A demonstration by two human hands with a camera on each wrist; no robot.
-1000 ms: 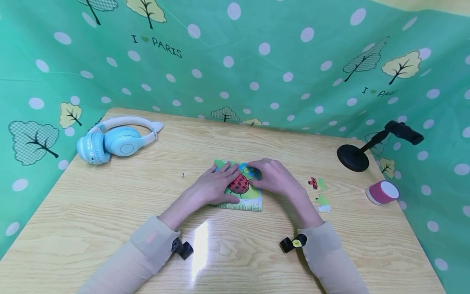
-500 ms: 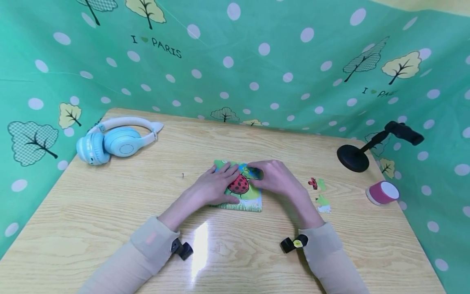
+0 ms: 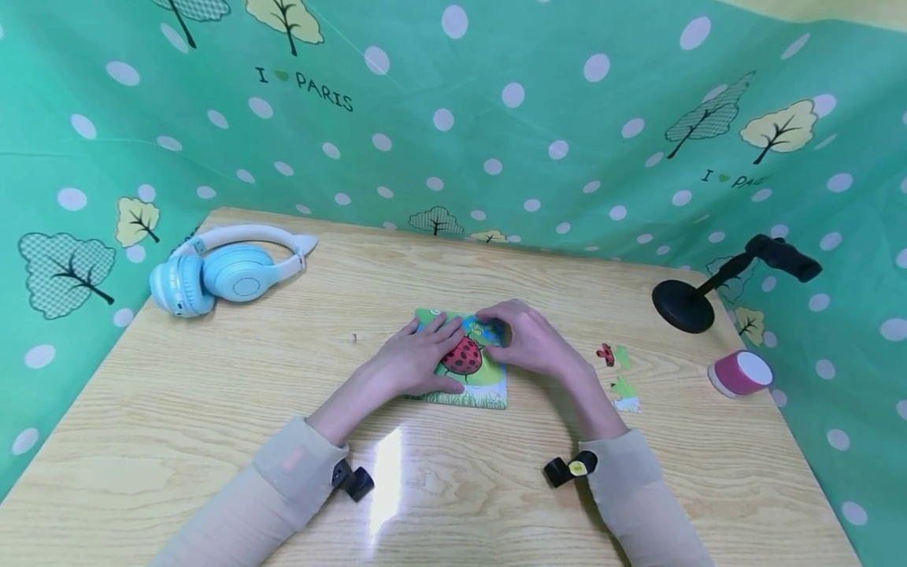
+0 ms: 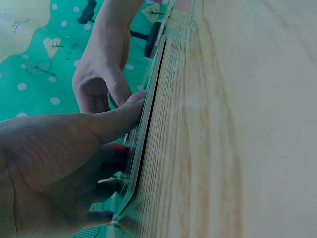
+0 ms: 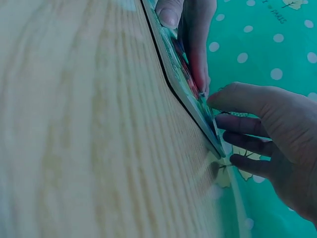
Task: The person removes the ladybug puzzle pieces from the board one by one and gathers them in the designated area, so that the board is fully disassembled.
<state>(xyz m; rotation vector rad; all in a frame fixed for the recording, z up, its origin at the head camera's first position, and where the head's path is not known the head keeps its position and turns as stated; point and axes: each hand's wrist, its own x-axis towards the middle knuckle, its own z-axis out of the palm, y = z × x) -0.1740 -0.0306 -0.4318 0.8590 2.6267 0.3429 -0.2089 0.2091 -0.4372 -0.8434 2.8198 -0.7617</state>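
Note:
A ladybird jigsaw board (image 3: pixel 473 376) lies flat mid-table. My left hand (image 3: pixel 423 352) rests on its left half with straight fingers, the thumb along the near edge (image 4: pixel 130 110). My right hand (image 3: pixel 523 337) bends over the board's upper right corner, thumb tip pressing on the picture surface (image 5: pixel 214 98) and the other fingers loose past the edge. Whatever lies under those fingers is hidden. In the wrist views the board (image 5: pixel 184 93) shows edge-on as a thin slab on the wood (image 4: pixel 144 144). Three loose pieces (image 3: pixel 605 353) (image 3: pixel 621 356) (image 3: pixel 624 392) lie to the right of my right hand.
Pale blue headphones (image 3: pixel 225 269) sit at the back left of the wooden table (image 3: pixel 212 409). A black round-footed stand (image 3: pixel 684 305) and a pink tape roll (image 3: pixel 738 372) stand near the right edge. Green spotted cloth (image 3: pixel 496 118) walls in the table.
My right hand has crept slightly up and left over the board's top right corner, covering the dark blue piece seen at its fingertips before. The left hand has stayed put.

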